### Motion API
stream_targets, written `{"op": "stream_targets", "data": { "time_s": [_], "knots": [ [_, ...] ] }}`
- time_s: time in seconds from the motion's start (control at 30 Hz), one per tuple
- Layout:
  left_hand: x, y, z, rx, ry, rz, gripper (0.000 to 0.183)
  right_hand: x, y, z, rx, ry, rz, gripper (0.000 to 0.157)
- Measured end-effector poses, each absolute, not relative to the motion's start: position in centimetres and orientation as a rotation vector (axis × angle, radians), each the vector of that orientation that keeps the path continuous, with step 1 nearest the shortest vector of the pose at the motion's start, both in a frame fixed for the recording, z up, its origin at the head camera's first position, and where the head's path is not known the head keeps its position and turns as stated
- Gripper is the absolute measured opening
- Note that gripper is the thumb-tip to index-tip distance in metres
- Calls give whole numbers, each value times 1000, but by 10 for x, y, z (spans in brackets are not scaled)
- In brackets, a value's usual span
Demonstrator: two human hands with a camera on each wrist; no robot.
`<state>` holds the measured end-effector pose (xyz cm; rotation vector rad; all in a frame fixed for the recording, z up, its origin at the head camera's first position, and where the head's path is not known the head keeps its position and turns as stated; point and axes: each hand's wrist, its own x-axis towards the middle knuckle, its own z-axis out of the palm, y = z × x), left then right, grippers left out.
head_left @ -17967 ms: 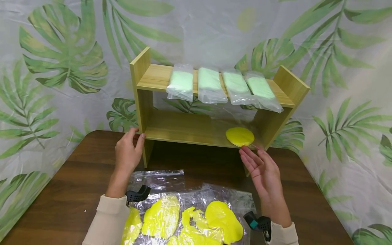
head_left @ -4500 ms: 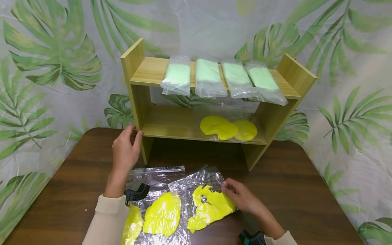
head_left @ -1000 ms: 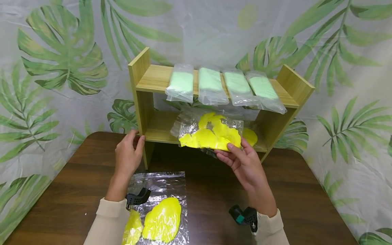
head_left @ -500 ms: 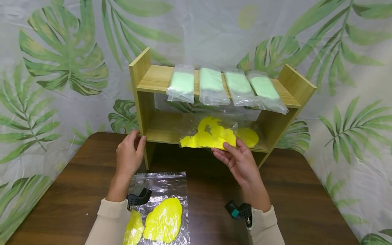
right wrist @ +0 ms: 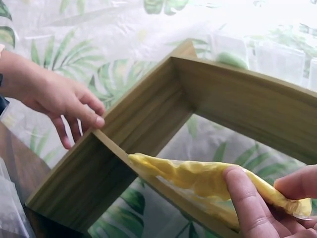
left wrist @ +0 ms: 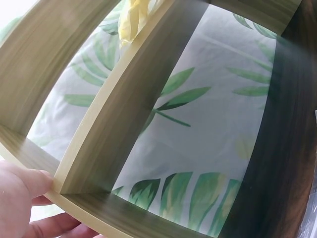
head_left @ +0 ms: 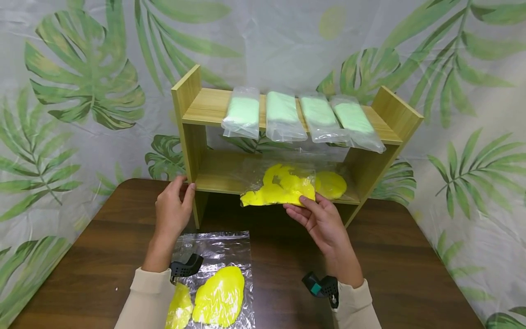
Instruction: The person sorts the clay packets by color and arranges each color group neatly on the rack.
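Note:
My right hand (head_left: 324,224) pinches the lower right corner of a clear zip bag of flattened yellow dough-like stuff (head_left: 283,188), thumb on top and fingers below. That bag lies tilted at the front edge of the middle board of a small wooden shelf (head_left: 219,183); whether it rests there I cannot tell. Behind it, to the right, a yellow round (head_left: 330,185) lies bagged on the same board. My left hand (head_left: 173,208) holds the shelf's left side panel (left wrist: 84,210), thumb at its front edge and fingers along the outer side.
Several bags of pale green stuff (head_left: 283,114) lie across the top board, their ends overhanging the front. On the dark wooden table (head_left: 287,274), more clear bags with yellow pieces (head_left: 219,297) lie in front of my left forearm. A leaf-patterned cloth (head_left: 283,45) hangs behind.
The middle board held one yellow bag, later two. My right hand lifted another bag from the table to that board, then lowered it slightly. My left hand stays on the side panel.

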<state>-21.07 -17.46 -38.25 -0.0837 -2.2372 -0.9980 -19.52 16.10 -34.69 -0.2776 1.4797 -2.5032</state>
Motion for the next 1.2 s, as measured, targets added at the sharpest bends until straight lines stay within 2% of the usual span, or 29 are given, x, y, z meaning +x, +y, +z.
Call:
{"op": "stream_targets", "data": {
  "time_s": [0.13,0.37,0.5,0.8,0.97,1.2],
  "knots": [
    [-210,-175,-382,-83,-2242,-1000,24,-193,163,-345,-305,1477,-2494,26],
    [-210,-174,-382,-82,-2243,-998,23,-186,164,-339,-389,1584,-2466,43],
    [-210,-174,-382,-80,-2236,-987,23,-184,165,-338,-389,1732,-2406,44],
    [-210,-175,-383,-87,-2232,-988,23,-186,166,-342,-180,2096,-2320,48],
    [-211,-175,-383,-90,-2227,-986,22,-189,164,-345,-100,2249,-2273,45],
    [-210,-175,-382,-92,-2235,-996,23,-189,162,-347,-114,2005,-2457,42]
  ]
}}
